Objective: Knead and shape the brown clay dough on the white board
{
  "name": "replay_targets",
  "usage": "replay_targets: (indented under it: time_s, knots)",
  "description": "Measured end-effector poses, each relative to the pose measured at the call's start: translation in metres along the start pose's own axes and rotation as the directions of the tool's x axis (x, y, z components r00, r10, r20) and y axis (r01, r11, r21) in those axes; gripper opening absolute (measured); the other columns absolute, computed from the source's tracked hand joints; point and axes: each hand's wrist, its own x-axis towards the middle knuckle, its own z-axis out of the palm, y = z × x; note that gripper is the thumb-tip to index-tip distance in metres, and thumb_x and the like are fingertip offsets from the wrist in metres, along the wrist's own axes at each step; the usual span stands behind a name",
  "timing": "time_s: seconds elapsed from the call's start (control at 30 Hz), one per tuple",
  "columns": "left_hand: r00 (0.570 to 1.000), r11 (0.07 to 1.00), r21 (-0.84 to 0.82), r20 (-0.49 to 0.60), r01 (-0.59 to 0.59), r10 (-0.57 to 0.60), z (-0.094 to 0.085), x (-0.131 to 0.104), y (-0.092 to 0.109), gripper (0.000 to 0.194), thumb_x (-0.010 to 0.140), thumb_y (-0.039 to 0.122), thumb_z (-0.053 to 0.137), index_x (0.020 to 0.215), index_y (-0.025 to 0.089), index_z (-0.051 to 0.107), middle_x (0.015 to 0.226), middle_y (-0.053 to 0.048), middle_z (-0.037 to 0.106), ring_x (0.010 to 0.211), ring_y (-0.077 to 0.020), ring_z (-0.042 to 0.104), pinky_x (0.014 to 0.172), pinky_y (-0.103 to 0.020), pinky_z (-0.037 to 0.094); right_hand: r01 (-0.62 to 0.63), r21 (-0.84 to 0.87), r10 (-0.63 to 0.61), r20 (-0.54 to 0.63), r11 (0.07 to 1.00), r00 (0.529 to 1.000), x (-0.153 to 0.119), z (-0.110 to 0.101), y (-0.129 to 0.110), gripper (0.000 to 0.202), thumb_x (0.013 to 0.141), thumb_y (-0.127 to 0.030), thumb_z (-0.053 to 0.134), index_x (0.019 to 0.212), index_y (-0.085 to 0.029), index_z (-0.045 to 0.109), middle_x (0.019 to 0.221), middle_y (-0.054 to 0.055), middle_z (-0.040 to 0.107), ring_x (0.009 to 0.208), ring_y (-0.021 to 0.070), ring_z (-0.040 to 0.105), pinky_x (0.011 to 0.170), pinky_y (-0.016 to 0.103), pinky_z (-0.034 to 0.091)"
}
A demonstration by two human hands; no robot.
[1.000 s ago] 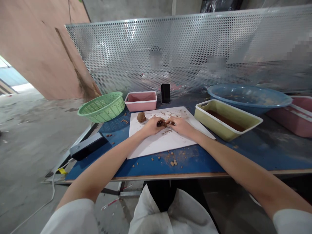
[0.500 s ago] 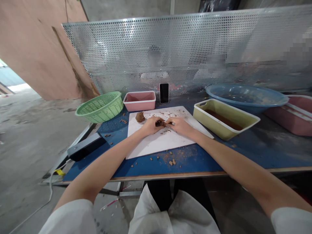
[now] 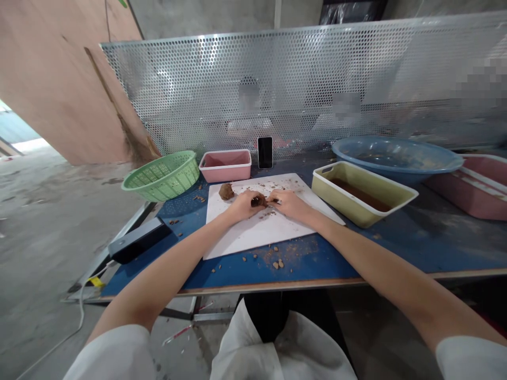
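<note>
Both hands meet over a white board [image 3: 237, 232] on the blue table. My left hand [image 3: 246, 205] curls round a small lump of brown clay [image 3: 261, 202], which its fingers partly hide. From the other side, my right hand [image 3: 288, 202] pinches the same lump at its right end with thumb and fingers. The lump's exact shape is hard to make out. A larger ball of clay [image 3: 226, 191] rests on the board's far left corner, beyond my left hand. Crumbs of clay [image 3: 270, 214] lie scattered around the hands.
Behind the board stand a pink basin [image 3: 225, 173] and a propped phone [image 3: 265, 152]. A green basket [image 3: 162, 179] is at left, near a dark box [image 3: 138, 240]. To the right are an olive tub [image 3: 356, 206] with brown liquid, a blue basin [image 3: 396, 171] and another pink container [image 3: 471, 195].
The view has shifted slightly. Both hands stay at the clay lump, with only small finger movements.
</note>
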Motion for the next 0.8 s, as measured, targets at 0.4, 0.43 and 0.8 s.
replay_targets:
  time_s: [0.4,0.43,0.8]
  knots:
    - [0.994,0.992,0.063,0.04,-0.105,0.103,-0.008,-0.006,0.007,0.027,0.098,0.029,0.073,0.124,0.022,0.071,0.113,-0.008,0.078,0.106,-0.0248,0.072,0.1,-0.041,0.056,0.003,-0.005,-0.004,-0.121,1.0,0.993,-0.008,-0.007,0.001,0.019,0.107,-0.034,0.062,0.113,-0.024,0.076,0.109,0.009,0.079,0.102,0.0256,0.074,0.096,0.042,0.056]
    - [0.994,0.993,0.067,0.037,-0.101,0.099,-0.008,-0.006,0.007,0.027,0.099,0.03,0.072,0.124,0.022,0.071,0.114,-0.009,0.078,0.107,-0.0251,0.072,0.1,-0.041,0.056,0.017,-0.008,-0.018,-0.115,1.0,0.993,-0.008,-0.007,0.002,0.019,0.107,-0.033,0.061,0.112,-0.024,0.077,0.108,0.009,0.079,0.102,0.026,0.074,0.096,0.042,0.056]
    - [0.997,0.997,0.024,0.032,-0.078,0.077,-0.006,-0.004,0.003,0.016,0.097,0.027,0.073,0.112,0.021,0.076,0.109,-0.008,0.079,0.104,-0.0239,0.072,0.099,-0.04,0.057,-0.291,-0.356,0.115,-0.441,0.888,0.89,0.004,-0.056,-0.023,0.037,0.108,-0.037,0.046,0.126,-0.015,0.07,0.102,0.015,0.075,0.099,0.0308,0.07,0.104,0.053,0.048]
